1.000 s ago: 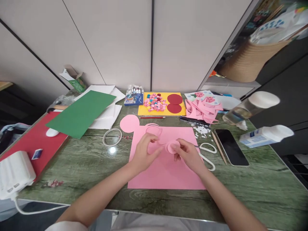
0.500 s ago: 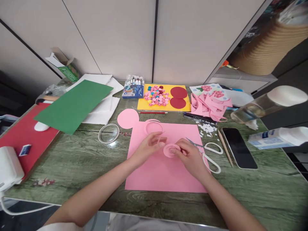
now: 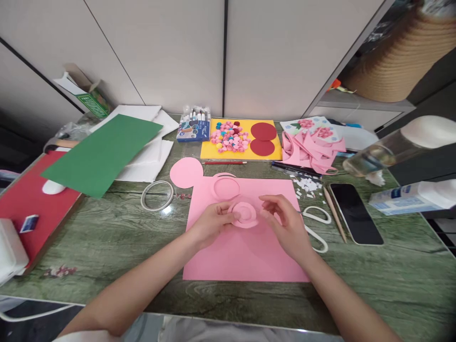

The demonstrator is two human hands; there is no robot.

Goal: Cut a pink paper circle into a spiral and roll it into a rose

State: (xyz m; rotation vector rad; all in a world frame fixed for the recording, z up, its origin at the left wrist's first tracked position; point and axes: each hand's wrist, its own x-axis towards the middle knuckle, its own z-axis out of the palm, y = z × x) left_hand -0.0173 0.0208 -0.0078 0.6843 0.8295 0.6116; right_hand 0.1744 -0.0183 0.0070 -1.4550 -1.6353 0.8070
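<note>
Paper in a pink, layered coil (image 3: 244,215) sits between the two hands, over the pink sheet (image 3: 245,261) in the middle of the table. The left hand (image 3: 215,221) pinches the coil's left edge between thumb and fingers; the right hand (image 3: 285,223) is parted and curved just off its right side, and whether a fingertip touches it I cannot tell. Cutting looks largely done, judging by the heap of pink scraps (image 3: 313,151) at the far right. The coil seems only partly shaped, its rings loose and nearly flat. One pink circle (image 3: 186,172) on the left and two dark red circles (image 3: 263,132) at the far side lie flat, apparently unworked. The right hand hides the blades of the scissors (image 3: 318,216), the coil's centre is blurred, and the white box (image 3: 12,249) at the left is cut off by the picture's edge.
</note>
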